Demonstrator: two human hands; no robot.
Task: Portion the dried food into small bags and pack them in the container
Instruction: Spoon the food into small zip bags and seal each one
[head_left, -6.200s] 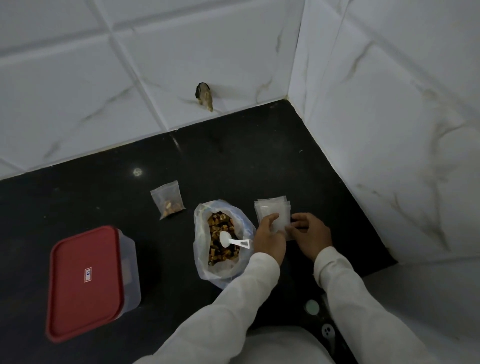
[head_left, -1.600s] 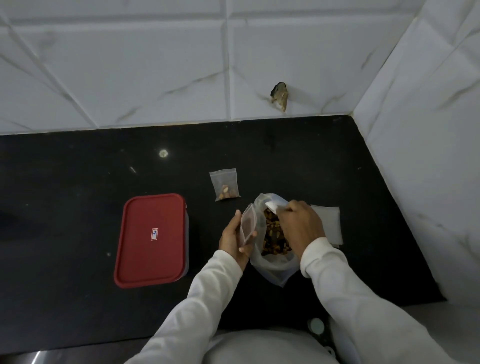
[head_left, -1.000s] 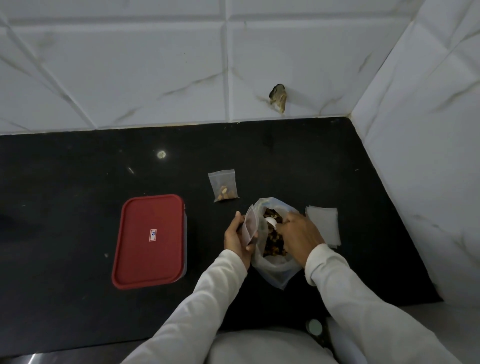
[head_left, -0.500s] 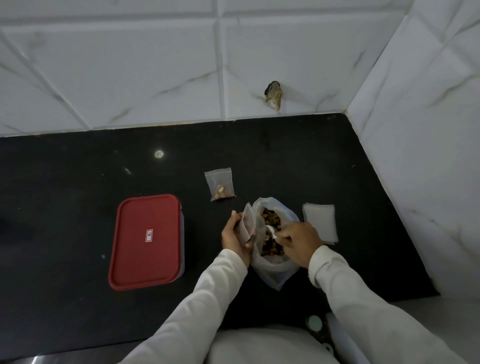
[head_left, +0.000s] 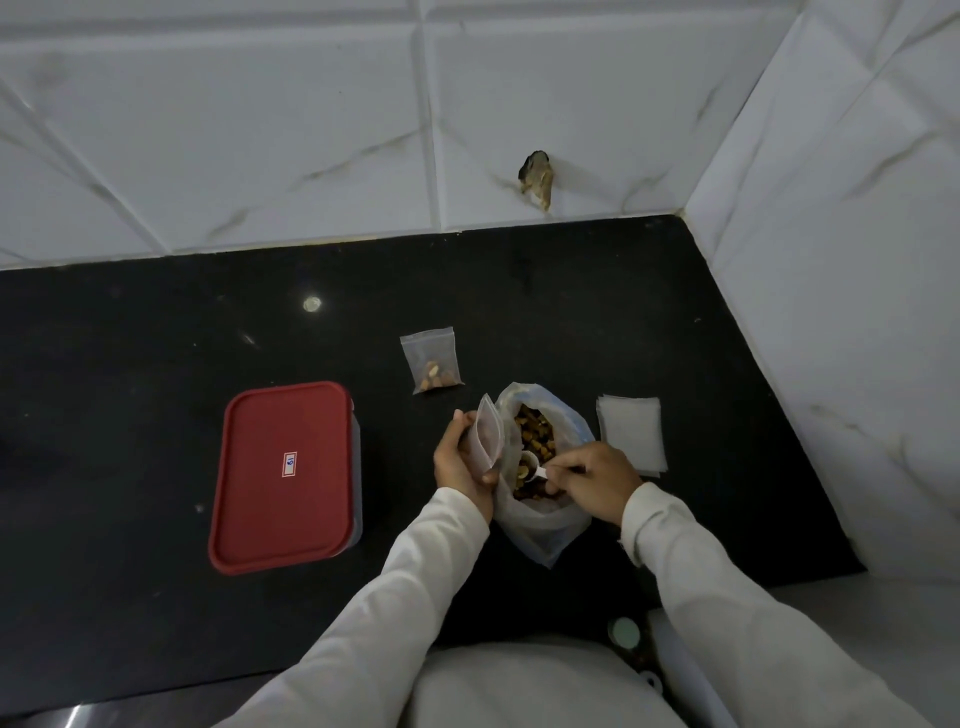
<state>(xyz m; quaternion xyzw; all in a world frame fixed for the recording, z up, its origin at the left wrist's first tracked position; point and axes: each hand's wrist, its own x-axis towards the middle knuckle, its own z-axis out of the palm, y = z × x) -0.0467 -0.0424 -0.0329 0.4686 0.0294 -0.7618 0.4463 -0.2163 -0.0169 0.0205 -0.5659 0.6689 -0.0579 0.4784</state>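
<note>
Head view, food bag (head_left: 545, 530) between hands (head_left: 460, 467)

Scoop (head_left: 531, 464): handle mostly buried in the right hand (head_left: 597, 480).
Container (head_left: 260, 519), nine o'clock of the food bag (head_left: 550, 530): label (head_left: 289, 464) print too small to read.
Small bag (head_left: 485, 434): lower end hidden inside the left hand (head_left: 460, 467).
Sleeves (head_left: 415, 597): cut off at the six o'clock edge.
</note>
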